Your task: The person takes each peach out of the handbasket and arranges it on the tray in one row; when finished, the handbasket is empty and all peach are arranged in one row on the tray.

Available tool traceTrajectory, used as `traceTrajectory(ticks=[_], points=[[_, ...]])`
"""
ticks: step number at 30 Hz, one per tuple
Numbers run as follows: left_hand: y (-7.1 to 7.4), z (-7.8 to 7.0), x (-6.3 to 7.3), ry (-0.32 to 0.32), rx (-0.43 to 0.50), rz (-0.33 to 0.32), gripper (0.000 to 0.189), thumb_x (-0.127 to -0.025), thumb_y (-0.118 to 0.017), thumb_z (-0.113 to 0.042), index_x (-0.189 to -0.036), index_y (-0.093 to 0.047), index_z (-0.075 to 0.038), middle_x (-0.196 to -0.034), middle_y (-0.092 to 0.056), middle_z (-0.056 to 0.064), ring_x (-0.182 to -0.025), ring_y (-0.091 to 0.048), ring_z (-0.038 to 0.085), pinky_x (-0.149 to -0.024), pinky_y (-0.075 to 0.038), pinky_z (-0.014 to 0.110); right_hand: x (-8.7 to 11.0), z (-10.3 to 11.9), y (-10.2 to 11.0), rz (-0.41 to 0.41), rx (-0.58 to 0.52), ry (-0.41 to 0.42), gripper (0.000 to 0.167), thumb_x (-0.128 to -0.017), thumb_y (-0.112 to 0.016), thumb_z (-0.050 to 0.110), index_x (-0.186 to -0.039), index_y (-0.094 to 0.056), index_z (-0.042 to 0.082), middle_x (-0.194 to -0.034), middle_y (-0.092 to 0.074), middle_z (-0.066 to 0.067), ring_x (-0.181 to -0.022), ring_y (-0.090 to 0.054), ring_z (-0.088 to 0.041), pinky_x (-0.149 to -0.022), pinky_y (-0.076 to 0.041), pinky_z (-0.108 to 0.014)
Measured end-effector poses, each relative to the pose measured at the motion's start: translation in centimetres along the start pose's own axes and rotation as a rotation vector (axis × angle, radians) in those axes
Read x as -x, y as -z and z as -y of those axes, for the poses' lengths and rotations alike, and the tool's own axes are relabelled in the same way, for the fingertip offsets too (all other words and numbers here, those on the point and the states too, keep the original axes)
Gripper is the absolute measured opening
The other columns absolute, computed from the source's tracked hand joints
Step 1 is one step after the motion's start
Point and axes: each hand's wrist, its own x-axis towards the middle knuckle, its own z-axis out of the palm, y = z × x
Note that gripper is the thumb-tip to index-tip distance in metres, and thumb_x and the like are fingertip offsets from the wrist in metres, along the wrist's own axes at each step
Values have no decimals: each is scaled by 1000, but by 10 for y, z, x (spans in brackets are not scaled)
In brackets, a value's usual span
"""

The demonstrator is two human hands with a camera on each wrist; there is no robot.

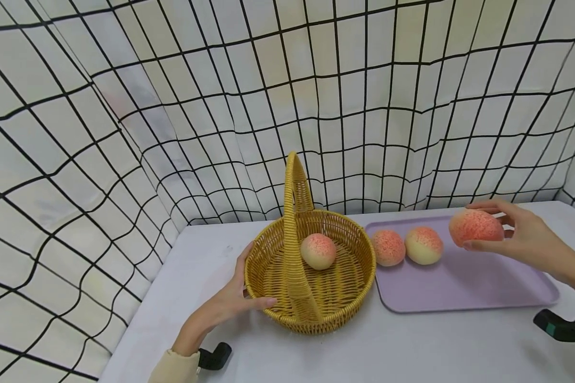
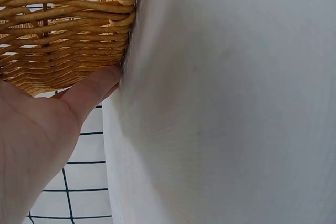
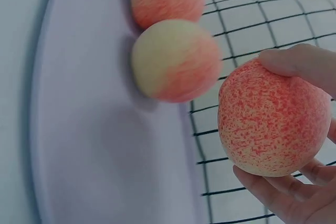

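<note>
My right hand (image 1: 527, 234) holds a red-and-cream peach (image 1: 475, 227) above the purple tray (image 1: 460, 290). In the right wrist view, the thumb lies on one side of the held peach (image 3: 273, 119) and the fingers on the other. My left hand (image 1: 235, 290) holds the left side of a yellow wicker basket (image 1: 333, 319), its thumb at the rim. Part of that hand shows against the weave in the left wrist view. One peach (image 1: 318, 251) sits inside the basket, beside its tall handle. Two more, a redder peach (image 1: 388, 248) and a paler peach (image 1: 424, 245), rest side by side on the tray's left end.
A white-covered table (image 1: 354, 351) bears the basket and tray. Behind and to the left stands a white wall with a black grid net (image 1: 345, 106). A black device (image 1: 215, 356) is by the left wrist, and another black device (image 1: 567, 325) by the right.
</note>
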Motion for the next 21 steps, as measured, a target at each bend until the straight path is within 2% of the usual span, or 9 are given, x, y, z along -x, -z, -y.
traceTrajectory(ticks=[7,10,14,17,19,21], points=[[-2,4,0,-6,5,5,133,-83,-87,-36,-166,16,-24,-173,5,21,-157,-11,47,-121,-14,69,-3,-28,-21,17,39,49,74,-75,-97,24,-136,-59,5,-122,-66,-22,-94,-54,-5,-67,-48,-24],[-3,4,-1,-19,4,3,132,-84,-87,-36,-166,16,-23,-173,6,20,-157,-10,47,-122,-14,68,-4,-33,-25,55,34,39,75,-76,-96,25,-137,-57,5,-124,-64,-23,-98,-55,-14,-70,-49,-25],[-2,3,-2,-16,-4,-1,132,-84,-87,-37,-166,16,-24,-173,6,20,-157,-10,47,-122,-14,68,-5,-36,-25,119,23,-3,76,-79,-93,27,-141,-52,5,-129,-60,-25,-107,-57,-32,-75,-49,-33],[-2,2,-2,-5,-9,-3,133,-83,-87,-37,-166,16,-24,-173,7,20,-157,-10,47,-121,-14,69,-5,-38,-24,141,24,8,77,-81,-92,25,-142,-50,4,-132,-57,-28,-112,-56,-44,-77,-48,-37],[-1,1,-3,-4,-8,-6,133,-83,-87,-36,-166,16,-23,-173,7,20,-157,-10,47,-121,-14,69,-6,-40,-23,132,18,55,76,-80,-92,21,-141,-51,2,-133,-55,-28,-111,-57,-44,-77,-49,-33],[-1,1,-3,-3,-8,-7,133,-83,-87,-36,-166,16,-23,-173,7,19,-157,-9,46,-121,-13,69,-6,-42,-24,108,11,107,75,-77,-94,16,-140,-54,2,-134,-55,-23,-109,-60,-30,-78,-50,-26]])
